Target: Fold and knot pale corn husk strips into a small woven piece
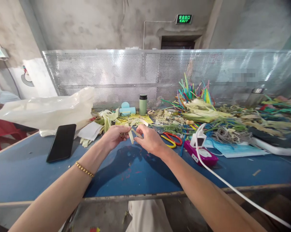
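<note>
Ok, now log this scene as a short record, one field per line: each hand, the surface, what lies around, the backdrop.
Left hand: pinching a pale strip; beaded bracelet on the wrist
Right hand: fingertips on the same pale strip
Surface: blue table
Left of hands: black phone, lying flat
Right of hands: magenta box
Beyond hands: green bottle, upright, dark lid
Backdrop: perforated metal panel; lit exit sign above

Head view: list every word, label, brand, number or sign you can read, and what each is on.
"安全出口": upper line of the lit sign high on the wall.
"EXIT": lower line of that sign.
Markings on the purple box: too small to read.
Reddish marks on the blue tabletop: no readable words.
</note>
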`<state>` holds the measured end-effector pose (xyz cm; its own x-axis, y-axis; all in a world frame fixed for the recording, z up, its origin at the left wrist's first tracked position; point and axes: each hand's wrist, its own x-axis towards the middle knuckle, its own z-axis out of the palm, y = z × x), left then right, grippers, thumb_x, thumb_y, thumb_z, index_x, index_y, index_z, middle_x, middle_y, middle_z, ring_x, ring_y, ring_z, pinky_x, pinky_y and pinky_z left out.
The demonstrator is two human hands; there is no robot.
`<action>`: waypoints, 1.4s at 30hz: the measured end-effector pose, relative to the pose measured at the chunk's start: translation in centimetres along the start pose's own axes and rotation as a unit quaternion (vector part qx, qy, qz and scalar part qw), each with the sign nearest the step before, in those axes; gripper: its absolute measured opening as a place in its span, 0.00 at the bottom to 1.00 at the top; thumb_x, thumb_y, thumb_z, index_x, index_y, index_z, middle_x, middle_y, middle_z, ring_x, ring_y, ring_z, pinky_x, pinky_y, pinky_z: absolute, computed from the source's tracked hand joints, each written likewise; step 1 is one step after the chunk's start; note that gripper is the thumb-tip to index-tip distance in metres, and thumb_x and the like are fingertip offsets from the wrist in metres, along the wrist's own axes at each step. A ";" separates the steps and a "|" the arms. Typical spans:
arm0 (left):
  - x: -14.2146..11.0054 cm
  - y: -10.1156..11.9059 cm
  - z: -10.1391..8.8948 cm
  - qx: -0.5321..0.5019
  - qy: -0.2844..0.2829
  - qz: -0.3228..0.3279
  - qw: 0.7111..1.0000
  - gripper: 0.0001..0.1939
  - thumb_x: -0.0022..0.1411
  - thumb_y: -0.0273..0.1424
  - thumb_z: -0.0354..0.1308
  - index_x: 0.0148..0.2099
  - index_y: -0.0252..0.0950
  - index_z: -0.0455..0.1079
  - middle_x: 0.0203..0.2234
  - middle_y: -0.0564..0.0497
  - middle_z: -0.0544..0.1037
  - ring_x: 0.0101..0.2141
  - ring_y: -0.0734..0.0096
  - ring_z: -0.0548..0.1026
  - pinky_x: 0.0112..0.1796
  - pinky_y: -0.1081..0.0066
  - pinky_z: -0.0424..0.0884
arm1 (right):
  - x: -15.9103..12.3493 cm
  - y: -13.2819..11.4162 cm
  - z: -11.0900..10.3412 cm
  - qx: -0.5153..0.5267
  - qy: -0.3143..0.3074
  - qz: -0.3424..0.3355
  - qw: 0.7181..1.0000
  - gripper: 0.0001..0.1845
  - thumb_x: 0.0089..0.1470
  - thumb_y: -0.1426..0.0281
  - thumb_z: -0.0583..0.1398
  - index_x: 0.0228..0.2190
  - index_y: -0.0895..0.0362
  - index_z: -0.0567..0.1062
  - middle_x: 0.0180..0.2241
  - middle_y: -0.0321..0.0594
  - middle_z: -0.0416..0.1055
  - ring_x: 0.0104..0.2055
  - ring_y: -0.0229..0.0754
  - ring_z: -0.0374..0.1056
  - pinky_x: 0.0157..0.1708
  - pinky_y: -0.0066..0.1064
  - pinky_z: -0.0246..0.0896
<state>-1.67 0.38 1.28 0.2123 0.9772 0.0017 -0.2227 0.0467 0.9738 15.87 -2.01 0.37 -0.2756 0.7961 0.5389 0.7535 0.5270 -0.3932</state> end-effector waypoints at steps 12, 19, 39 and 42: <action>-0.2 0.2 0.4 -0.049 0.019 -0.020 0.998 0.04 0.47 0.23 0.66 0.25 0.29 0.73 0.17 0.52 0.73 0.19 0.77 0.68 0.22 0.74 0.61 | -0.3 -0.3 -0.6 -0.168 0.098 -0.120 0.973 0.03 0.56 0.72 0.62 0.30 0.57 0.73 0.35 0.42 0.70 0.41 0.46 0.65 0.41 0.35 0.53; -0.2 0.2 0.5 -0.063 0.018 -0.024 0.998 0.03 0.48 0.23 0.65 0.26 0.29 0.74 0.18 0.51 0.73 0.19 0.77 0.68 0.22 0.74 0.62 | 0.0 -0.1 0.1 -0.108 0.064 -0.053 0.991 0.04 0.52 0.73 0.62 0.26 0.57 0.73 0.30 0.41 0.72 0.35 0.43 0.66 0.36 0.32 0.53; -0.9 0.0 0.9 0.133 0.025 0.169 0.976 0.15 0.46 0.38 0.68 0.21 0.32 0.70 0.17 0.52 0.73 0.20 0.77 0.65 0.24 0.73 0.60 | 0.3 -0.9 -1.1 0.415 -0.047 0.232 0.878 0.11 0.44 0.69 0.67 0.30 0.60 0.72 0.20 0.33 0.69 0.18 0.32 0.61 0.18 0.25 0.55; -0.9 0.1 1.0 0.121 0.038 0.162 0.979 0.15 0.45 0.37 0.68 0.20 0.33 0.68 0.16 0.53 0.71 0.19 0.78 0.64 0.24 0.73 0.60 | 0.1 -1.2 -1.3 0.416 -0.061 0.220 0.880 0.11 0.46 0.73 0.65 0.34 0.59 0.71 0.17 0.29 0.65 0.15 0.32 0.58 0.14 0.24 0.52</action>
<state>-0.95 -0.72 1.57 0.0939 0.9457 0.3113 -0.0320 -0.3096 0.9503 15.71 -2.92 1.87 -0.1674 0.9768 0.1337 0.1192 0.1546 -0.9808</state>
